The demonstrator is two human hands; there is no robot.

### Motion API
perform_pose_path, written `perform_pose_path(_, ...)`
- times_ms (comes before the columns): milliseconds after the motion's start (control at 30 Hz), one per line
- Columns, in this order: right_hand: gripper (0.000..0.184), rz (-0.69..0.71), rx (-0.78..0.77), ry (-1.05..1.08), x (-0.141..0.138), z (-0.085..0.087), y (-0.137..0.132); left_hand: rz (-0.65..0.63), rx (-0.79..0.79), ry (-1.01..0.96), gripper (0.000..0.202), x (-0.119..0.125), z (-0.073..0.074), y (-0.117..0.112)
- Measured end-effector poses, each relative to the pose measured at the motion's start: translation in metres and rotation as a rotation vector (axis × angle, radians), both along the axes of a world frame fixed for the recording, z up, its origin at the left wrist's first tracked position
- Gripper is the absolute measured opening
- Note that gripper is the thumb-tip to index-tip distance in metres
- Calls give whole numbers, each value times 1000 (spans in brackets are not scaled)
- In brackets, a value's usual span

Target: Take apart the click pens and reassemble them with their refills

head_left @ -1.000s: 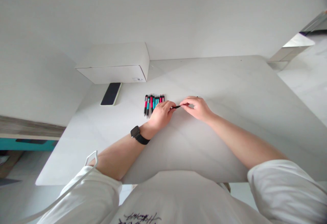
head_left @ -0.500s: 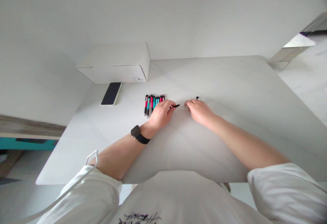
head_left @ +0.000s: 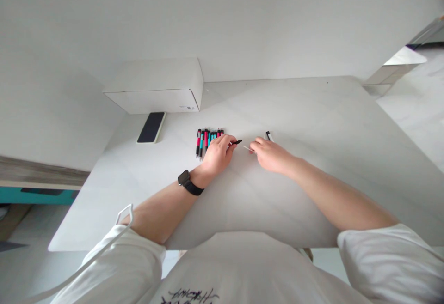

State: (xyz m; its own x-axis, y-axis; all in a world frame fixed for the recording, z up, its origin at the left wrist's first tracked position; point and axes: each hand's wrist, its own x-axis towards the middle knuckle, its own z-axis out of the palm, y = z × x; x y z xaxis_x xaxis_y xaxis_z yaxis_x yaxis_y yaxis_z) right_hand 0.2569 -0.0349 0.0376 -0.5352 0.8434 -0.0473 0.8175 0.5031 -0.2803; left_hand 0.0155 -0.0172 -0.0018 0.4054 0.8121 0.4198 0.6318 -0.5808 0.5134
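Observation:
My left hand [head_left: 218, 154] is closed, and a short black pen part [head_left: 237, 142] pokes out between its thumb and fingers, pointing right. Pinched in my right hand [head_left: 267, 154] is a thin white pen refill [head_left: 246, 148], its tip facing the black part with a gap between them. Just beyond the right hand lies a black-and-white pen piece [head_left: 269, 136], partly covered by that hand. Several pink, blue and black pens [head_left: 202, 141] lie side by side left of my left hand, which hides some of their lower ends.
The white table [head_left: 298, 105] meets the wall at the back. A white box [head_left: 152, 100] stands at the back left, with a dark-screened phone [head_left: 151, 127] lying in front of it. A white cable [head_left: 100, 253] runs by my left arm.
My right hand has closed on the white refill and lifted it slightly off the table. More of the black-and-white piece behind that hand now shows. My left hand has barely moved.

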Motion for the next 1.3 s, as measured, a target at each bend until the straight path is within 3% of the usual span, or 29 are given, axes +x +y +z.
perform_pose_path(233,19,-232,-38,838,8,11,18,-42,-18,-15,19,0,2,1)
perform_pose_path(433,28,-257,-118,1061,5,3,20,-61,-28,-19,19,0,4,0)
perform_pose_path(800,34,-229,-199,1075,0,-9,19,-60,-30,-32,19,0,5,-1)
perform_pose_path(1000,33,-137,-296,889,1,-15,23,-78,-31,-28,18,1,6,-2)
perform_pose_path(1067,34,-163,-219,821,7,-12,27,-81,-31,-32,18,1,5,-2)
perform_pose_path(1200,28,-296,77,680,28,-5,40,-80,-38,-52,20,0,4,-1)
perform_pose_path(1300,23,-302,203,484,42,-6,50,-67,-70,-98,20,0,3,-2)
